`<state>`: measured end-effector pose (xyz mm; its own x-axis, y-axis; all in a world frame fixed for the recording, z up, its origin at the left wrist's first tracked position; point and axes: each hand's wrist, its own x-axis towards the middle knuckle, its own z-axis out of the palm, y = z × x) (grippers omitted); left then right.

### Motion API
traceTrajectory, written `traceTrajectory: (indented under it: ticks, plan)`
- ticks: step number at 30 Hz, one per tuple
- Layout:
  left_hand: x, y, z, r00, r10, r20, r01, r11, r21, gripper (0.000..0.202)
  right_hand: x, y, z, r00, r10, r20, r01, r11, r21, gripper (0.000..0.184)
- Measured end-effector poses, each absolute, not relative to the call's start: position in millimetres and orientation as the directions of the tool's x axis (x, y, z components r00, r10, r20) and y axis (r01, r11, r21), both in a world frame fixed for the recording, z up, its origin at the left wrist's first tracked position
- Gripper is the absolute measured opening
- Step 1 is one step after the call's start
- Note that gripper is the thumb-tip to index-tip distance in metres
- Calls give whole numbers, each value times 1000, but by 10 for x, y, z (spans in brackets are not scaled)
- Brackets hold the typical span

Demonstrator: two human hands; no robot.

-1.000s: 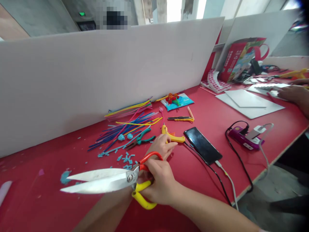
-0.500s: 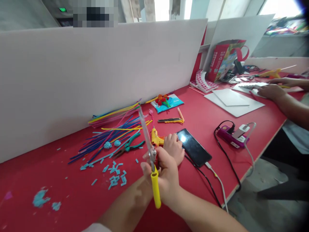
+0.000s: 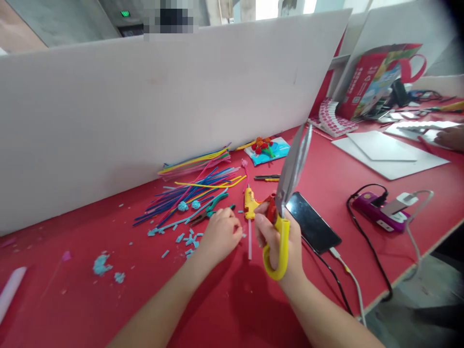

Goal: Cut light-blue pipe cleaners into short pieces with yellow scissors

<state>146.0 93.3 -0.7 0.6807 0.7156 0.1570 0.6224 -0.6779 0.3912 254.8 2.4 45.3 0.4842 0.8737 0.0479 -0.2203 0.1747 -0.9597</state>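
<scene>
My right hand (image 3: 290, 237) grips a pair of scissors (image 3: 293, 164) with yellow handles and broad metal blades. The blades point upward over the table, near a black phone (image 3: 313, 222). My left hand (image 3: 222, 231) is low over the table with its fingers curled in; what they hold, if anything, is hidden. Just behind it lie green-handled pliers (image 3: 213, 205). Between the hands rests a yellow hot glue gun (image 3: 250, 203), a pale glue stick (image 3: 250, 241) sticking out of its rear. Small light-blue cut pieces (image 3: 189, 238) lie left of my left hand.
Coloured pipe cleaners (image 3: 192, 191) lie before a white upright board (image 3: 174, 101). Behind the scissors sit red flowers on a blue packet (image 3: 277, 152). At right are a purple power strip (image 3: 379, 212) with cables, white sheets (image 3: 391, 154) and another person's hand (image 3: 451, 137).
My hands have come apart: the left moved left toward the pliers, away from the phone. The scissors, still in my right hand, shifted right and upward. The view has turned somewhat left.
</scene>
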Motion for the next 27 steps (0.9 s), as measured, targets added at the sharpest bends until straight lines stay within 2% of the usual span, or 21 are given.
traceTrajectory:
  ticks: [3, 11, 15, 16, 19, 22, 24, 27]
  plan:
    - [1326, 1060, -49, 697, 692, 189, 605, -709, 364, 22, 2566, 45, 433, 487, 873, 34, -242, 172, -955, 13]
    - [1311, 1098, -497, 842, 505, 191, 430, -841, 328, 38, 2580, 146, 312, 482, 874, 54, -237, 189, -953, 15]
    - [752, 890, -359, 858, 494, 141, 429, -840, 332, 37, 2537, 152, 287, 443, 896, 29, -234, 146, -961, 17]
    - [610, 843, -287, 841, 528, 119, 462, -814, 352, 35, 2528, 151, 275, 440, 898, 27, -223, 138, -965, 18]
    - [241, 763, -107, 641, 750, 163, 639, -639, 429, 30, 2514, 160, 204, 421, 907, 26, -180, 111, -977, 19]
    - [-85, 794, -80, 332, 926, 180, 795, -377, 476, 25, 2496, 192, 89, 344, 939, 13, -114, 56, -992, 20]
    - [-282, 860, -131, 160, 965, 206, 851, -240, 466, 23, 2467, 218, 14, 311, 950, 13, -35, 25, -999, 21]
    - [-476, 994, -223, 67, 968, 243, 884, -170, 436, 20, 2406, 243, -59, 286, 958, 21, 60, 4, -998, 23]
